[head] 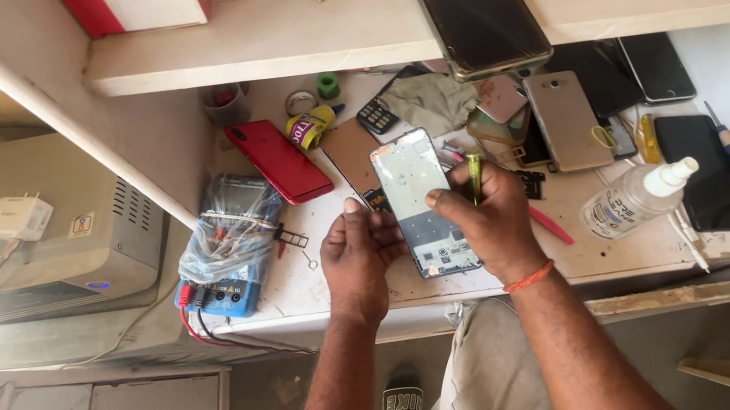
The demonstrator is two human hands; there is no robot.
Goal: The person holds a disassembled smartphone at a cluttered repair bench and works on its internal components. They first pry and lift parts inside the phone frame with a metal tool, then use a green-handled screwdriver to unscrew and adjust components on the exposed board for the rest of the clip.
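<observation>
An opened phone body, back cover off with its light inner frame and dark lower board showing, is held upright over the white workbench. My left hand grips its left edge, thumb on the frame. My right hand grips its right edge and also holds a small yellow-green tool between the fingers.
A red phone, a brown back cover, several other phones and a grey cloth lie behind. A spray bottle lies at right, a bagged blue multimeter at left. A shelf above carries more phones.
</observation>
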